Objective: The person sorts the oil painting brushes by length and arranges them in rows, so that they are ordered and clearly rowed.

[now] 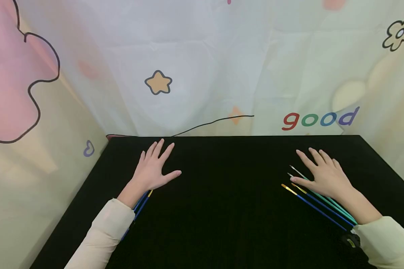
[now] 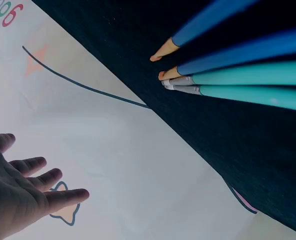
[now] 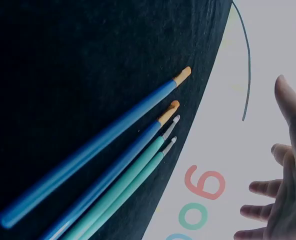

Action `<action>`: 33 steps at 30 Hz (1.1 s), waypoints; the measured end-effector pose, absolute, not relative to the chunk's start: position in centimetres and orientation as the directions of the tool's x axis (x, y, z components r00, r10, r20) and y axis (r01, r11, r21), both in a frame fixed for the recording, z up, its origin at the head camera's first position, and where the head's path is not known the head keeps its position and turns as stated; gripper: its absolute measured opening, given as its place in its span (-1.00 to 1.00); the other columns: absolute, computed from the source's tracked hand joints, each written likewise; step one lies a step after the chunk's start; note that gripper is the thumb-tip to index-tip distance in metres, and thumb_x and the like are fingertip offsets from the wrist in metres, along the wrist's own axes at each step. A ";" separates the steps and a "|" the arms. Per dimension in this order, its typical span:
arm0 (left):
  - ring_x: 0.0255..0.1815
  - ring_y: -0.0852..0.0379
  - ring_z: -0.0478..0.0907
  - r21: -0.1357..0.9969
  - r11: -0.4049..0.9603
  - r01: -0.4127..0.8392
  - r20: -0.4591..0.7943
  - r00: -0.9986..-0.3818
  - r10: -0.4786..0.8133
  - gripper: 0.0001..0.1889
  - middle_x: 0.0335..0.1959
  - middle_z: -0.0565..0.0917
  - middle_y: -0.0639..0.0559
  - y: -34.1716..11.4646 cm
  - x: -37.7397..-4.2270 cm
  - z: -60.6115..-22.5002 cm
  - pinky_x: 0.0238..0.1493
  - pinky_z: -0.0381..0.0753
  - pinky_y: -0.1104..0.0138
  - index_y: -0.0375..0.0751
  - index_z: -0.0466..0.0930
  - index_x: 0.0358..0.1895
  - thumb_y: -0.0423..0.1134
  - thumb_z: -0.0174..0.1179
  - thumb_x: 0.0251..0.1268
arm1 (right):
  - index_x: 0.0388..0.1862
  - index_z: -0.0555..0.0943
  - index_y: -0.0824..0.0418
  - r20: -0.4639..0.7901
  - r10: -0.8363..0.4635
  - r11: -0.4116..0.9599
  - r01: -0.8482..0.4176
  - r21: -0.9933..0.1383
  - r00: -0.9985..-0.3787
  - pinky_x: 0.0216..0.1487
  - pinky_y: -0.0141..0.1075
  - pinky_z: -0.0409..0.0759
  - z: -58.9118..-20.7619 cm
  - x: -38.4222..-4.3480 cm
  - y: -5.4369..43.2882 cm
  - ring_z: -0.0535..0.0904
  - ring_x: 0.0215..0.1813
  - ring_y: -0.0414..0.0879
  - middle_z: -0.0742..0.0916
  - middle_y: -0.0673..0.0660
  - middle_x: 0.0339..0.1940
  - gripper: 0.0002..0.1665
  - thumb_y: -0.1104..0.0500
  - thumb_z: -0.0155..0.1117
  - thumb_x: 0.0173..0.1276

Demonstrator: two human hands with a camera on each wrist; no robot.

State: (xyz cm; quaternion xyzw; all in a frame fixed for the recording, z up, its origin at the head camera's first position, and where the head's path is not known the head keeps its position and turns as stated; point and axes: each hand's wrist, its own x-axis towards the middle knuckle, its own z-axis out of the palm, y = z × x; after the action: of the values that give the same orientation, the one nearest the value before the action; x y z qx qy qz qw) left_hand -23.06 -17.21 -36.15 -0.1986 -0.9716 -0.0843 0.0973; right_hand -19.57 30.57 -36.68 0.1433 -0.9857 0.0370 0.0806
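My left hand [image 1: 151, 170] is raised over the left side of the black tabletop, palm down, fingers and thumb spread and holding nothing. Under that wrist lie blue paintbrushes [image 1: 143, 205], partly hidden by the forearm; the left wrist view shows two blue brushes [image 2: 248, 52] beside two teal ones [image 2: 253, 75]. On the right, my right hand [image 1: 328, 177] is likewise spread, its palm bare in the right wrist view. Beneath it, two blue paintbrushes [image 3: 88, 155] and two teal ones [image 3: 122, 180] lie slanted, with their tips pointing toward the back edge.
The black table [image 1: 222, 209] ends at a pale patterned curtain [image 1: 205, 74], printed with a star [image 1: 158, 82] and the word "good" [image 1: 309, 120]. A small black object [image 1: 351, 241] shows beside the right cuff [image 1: 383, 235].
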 end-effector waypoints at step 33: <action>0.29 -0.27 0.09 0.202 0.907 0.370 0.151 -0.927 0.345 -0.29 0.36 0.06 -0.25 -23.0 -21.0 -37.0 0.06 0.29 -0.17 0.04 0.08 0.40 0.17 0.03 0.22 | 0.24 0.33 0.31 0.258 -0.424 0.865 -0.473 -0.169 -0.868 -0.07 0.25 0.25 -37.8 -19.2 34.9 0.21 0.07 0.40 0.33 0.46 0.11 -0.17 0.10 0.43 0.00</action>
State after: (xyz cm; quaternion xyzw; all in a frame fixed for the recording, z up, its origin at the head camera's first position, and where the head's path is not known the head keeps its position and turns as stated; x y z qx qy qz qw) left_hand -21.02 -23.03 -37.02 -0.1833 -0.9748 -0.1143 0.0558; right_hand -19.24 34.92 -37.81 0.2336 -0.9597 0.1140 0.1066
